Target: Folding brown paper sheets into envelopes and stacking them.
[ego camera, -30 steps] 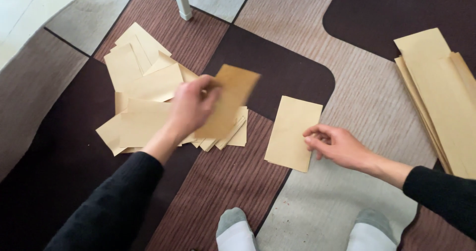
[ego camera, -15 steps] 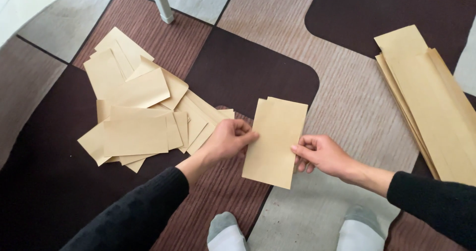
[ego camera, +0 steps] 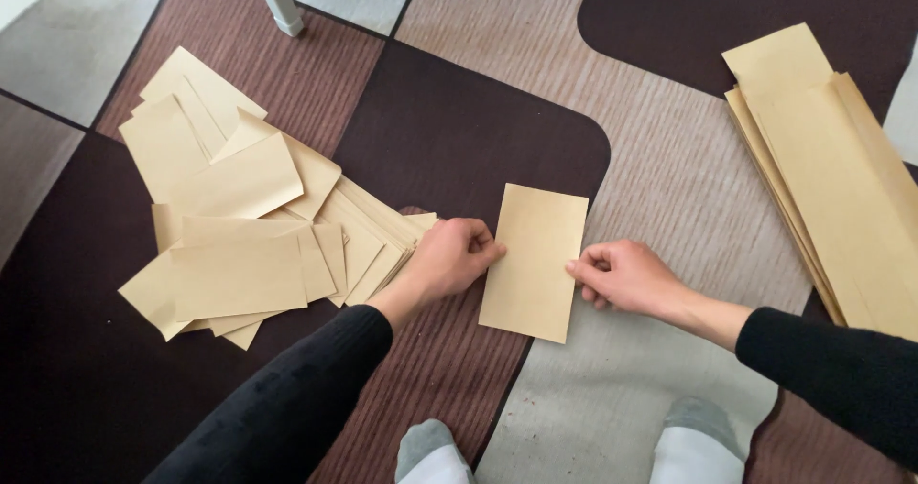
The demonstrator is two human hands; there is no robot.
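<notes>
**While both hands pinch its edges, a folded paper piece lies on the rug**

Lying flat on the patterned brown and grey rug [ego camera: 669, 159], the small tan rectangular folded paper piece [ego camera: 534, 259] sits between the hands, smooth and slightly tilted. The left hand [ego camera: 449, 257] curls closed on its left edge; the right hand [ego camera: 626, 275] pinches its right edge. A loose heap of similar tan folded papers [ego camera: 249, 235] spreads just left, partly overlapping one another. A stack of long tan paper sheets [ego camera: 832, 168] runs off the right edge. Two grey socked feet [ego camera: 435, 451] are cut off below.
</notes>
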